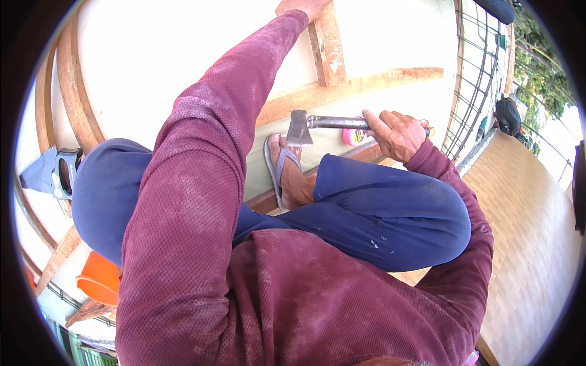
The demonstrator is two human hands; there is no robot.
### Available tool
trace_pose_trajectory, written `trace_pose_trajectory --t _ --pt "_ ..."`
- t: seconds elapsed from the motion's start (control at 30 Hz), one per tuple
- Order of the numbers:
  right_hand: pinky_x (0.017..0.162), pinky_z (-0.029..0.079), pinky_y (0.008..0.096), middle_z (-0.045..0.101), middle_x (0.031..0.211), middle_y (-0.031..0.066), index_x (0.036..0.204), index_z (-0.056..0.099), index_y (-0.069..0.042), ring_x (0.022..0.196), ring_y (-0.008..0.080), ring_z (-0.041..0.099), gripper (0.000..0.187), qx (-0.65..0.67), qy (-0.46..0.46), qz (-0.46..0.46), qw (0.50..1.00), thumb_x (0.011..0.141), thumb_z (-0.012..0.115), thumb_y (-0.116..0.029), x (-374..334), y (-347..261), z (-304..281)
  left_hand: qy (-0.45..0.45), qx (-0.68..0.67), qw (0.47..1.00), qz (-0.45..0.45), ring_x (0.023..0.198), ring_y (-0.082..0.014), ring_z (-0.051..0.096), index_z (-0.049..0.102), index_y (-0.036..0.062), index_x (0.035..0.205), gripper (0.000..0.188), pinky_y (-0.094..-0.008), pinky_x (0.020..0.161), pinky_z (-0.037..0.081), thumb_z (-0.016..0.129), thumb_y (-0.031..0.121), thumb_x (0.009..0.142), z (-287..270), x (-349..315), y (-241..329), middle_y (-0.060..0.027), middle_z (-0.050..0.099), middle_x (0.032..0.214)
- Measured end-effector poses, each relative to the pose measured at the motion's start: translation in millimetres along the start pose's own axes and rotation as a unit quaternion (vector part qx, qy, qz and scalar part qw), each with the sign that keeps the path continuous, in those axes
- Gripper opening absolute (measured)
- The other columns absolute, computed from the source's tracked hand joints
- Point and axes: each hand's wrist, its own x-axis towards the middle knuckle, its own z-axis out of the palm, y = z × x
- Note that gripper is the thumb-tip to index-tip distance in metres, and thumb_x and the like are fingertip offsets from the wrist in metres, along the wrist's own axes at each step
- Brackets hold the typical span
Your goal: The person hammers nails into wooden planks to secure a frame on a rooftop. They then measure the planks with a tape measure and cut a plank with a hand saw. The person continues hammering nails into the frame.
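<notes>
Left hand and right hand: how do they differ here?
The left hand is stretched far forward at the picture's top edge, resting on an upright wooden slat; the right hand sits close above the knee. The left hand holds no tool; the right hand grips a hatchet by its metal handle. Both arms wear maroon sleeves.

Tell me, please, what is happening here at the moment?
A person in a maroon sleeve and blue trousers is crouched on a wooden frame laid over a pale panel. The right hand grips the metal handle of a hatchet, whose head hangs just above a sandalled foot resting on a wooden rail. The left hand reaches up to an upright wooden slat at the frame's top edge. A hand saw lies to the left, and an orange tub sits below it.
</notes>
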Motion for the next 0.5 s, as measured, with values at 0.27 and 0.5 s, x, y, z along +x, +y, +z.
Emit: trace_pose_trajectory --t 0.27,0.5 --pt "0.050 0.052 0.0365 0.057 0.075 0.0080 0.129 0.052 -0.008 0.062 0.0234 0.065 0.034 0.015 -0.041 0.034 0.998 0.099 0.060 -0.022 4.4 -5.8 2.8 -0.002 0.017 1.000 -0.005 0.118 -0.0399 0.063 0.040 -0.0084 0.137 0.092 -0.0447 0.101 0.048 0.059 0.066 0.087 -3.0 -7.1 2.8 -0.0308 0.063 0.126" --pt "0.053 0.054 0.0376 0.059 0.078 0.0090 0.129 0.051 -0.010 0.067 0.0249 0.067 0.036 -0.042 -0.077 0.148 0.985 0.098 0.061 -0.025 6.6 7.0 15.8 0.027 0.001 0.999 0.019 0.117 -0.0407 0.063 0.039 -0.0084 0.139 0.093 -0.0446 0.101 0.048 0.059 0.066 0.087 5.0 1.3 2.7 -0.0306 0.063 0.126"
